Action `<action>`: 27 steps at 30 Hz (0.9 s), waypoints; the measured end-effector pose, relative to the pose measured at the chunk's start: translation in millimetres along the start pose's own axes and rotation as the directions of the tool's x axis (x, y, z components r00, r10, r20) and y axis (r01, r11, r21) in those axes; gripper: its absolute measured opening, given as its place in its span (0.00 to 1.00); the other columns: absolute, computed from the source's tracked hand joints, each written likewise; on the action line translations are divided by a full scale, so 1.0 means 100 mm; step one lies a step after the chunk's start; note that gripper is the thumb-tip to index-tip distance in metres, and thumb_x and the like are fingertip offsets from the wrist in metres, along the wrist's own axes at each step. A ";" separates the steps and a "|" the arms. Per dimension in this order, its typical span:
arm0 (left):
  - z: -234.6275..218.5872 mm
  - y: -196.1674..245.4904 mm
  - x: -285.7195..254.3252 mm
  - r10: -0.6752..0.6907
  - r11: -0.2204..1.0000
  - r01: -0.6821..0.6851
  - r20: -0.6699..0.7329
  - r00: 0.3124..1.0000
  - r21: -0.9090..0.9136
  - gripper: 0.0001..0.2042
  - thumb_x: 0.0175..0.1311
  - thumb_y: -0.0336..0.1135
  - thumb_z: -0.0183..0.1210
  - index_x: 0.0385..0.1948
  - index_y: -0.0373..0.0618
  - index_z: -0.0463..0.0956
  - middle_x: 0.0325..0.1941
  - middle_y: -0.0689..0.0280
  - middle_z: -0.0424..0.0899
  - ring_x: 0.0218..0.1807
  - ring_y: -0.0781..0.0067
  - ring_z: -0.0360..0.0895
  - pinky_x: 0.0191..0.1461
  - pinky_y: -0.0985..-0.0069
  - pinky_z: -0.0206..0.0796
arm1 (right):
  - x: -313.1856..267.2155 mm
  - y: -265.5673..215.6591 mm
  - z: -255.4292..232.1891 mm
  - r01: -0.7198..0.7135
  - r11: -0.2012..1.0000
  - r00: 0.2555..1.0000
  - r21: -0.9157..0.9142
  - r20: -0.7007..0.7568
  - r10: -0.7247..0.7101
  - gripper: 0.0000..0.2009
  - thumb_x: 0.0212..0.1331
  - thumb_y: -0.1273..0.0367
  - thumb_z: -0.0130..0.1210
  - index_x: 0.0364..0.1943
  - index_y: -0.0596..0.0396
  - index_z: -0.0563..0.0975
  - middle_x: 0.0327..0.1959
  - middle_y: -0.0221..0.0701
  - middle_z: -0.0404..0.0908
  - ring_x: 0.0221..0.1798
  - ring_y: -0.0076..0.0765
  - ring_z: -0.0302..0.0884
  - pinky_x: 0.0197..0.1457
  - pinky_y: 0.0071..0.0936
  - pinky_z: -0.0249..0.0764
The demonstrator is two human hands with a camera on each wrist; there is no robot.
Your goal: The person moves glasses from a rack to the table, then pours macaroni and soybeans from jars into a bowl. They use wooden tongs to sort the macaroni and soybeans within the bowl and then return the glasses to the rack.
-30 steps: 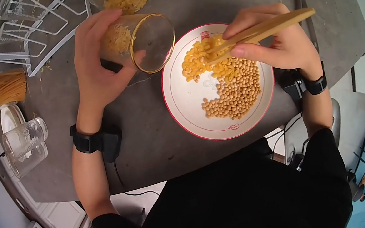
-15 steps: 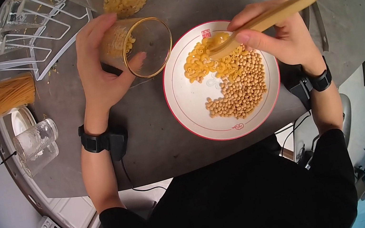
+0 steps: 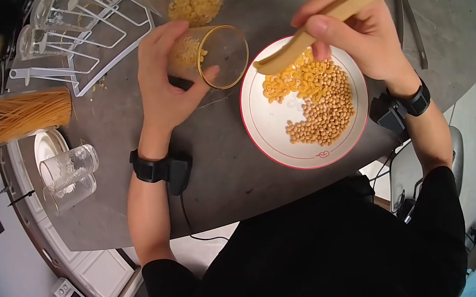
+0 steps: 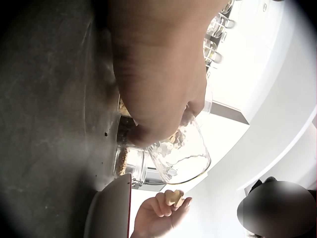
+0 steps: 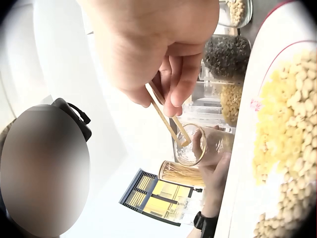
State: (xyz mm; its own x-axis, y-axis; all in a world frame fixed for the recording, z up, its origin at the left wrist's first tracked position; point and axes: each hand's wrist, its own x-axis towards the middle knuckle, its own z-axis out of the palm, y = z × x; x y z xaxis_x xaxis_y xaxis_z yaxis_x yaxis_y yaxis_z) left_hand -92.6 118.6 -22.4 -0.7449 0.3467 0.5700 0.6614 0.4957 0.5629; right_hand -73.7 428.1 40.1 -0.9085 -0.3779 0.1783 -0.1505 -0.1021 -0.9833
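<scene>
probably transferring macaroni (image 3: pixel 277 88), my right hand (image 3: pixel 365 33) pinches wooden tongs (image 3: pixel 286 55) over the plate (image 3: pixel 261 118) edge; my left hand (image 3: pixel 167 85) grips a glass (image 3: pixel 224 56); aim carefully next.

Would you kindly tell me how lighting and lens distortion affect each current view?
Head: fisheye distortion bows the edge of the tabletop, and the corners go black; left wrist: overexposure behind the gold-rimmed glass, while the tabletop looks dim; right wrist: much of the frame whitens, and the macaroni looks pale and soft.
</scene>
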 end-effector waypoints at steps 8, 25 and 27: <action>0.00 -0.02 0.03 0.027 0.999 -0.028 -0.027 0.999 -0.033 0.35 0.47 0.35 0.78 0.61 0.47 0.74 0.61 0.58 0.79 0.62 0.54 0.75 0.65 0.62 0.70 | 0.09 0.01 0.16 0.051 0.999 0.998 0.011 0.037 -0.051 0.11 0.70 0.70 0.62 0.49 0.63 0.83 0.37 0.30 0.86 0.35 0.19 0.82 0.39 0.19 0.80; -0.01 -0.02 0.03 0.083 0.994 -0.084 0.017 0.996 0.072 0.32 0.44 0.37 0.78 0.57 0.47 0.77 0.58 0.56 0.83 0.60 0.49 0.77 0.61 0.58 0.70 | -0.17 0.33 -0.51 -0.194 0.907 0.980 0.373 0.028 0.198 0.08 0.69 0.70 0.59 0.46 0.58 0.77 0.35 0.39 0.88 0.16 0.12 0.61 0.17 0.13 0.54; -0.03 -0.05 0.00 0.069 0.995 -0.071 0.043 0.997 0.063 0.35 0.44 0.36 0.79 0.59 0.48 0.74 0.60 0.54 0.81 0.62 0.46 0.76 0.64 0.55 0.69 | -0.21 0.39 -0.55 -0.215 0.882 0.975 0.419 0.038 0.219 0.11 0.64 0.68 0.65 0.44 0.58 0.77 0.34 0.44 0.85 0.16 0.13 0.63 0.17 0.13 0.57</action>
State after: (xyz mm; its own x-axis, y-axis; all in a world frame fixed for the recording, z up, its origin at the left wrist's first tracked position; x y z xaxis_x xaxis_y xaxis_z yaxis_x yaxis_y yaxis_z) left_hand -95.2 114.0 -23.7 -0.7009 0.4137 0.5811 0.7059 0.5190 0.4819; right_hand -82.3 482.1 -4.1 -0.9039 -0.4258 -0.0404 0.2257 -0.3947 -0.8906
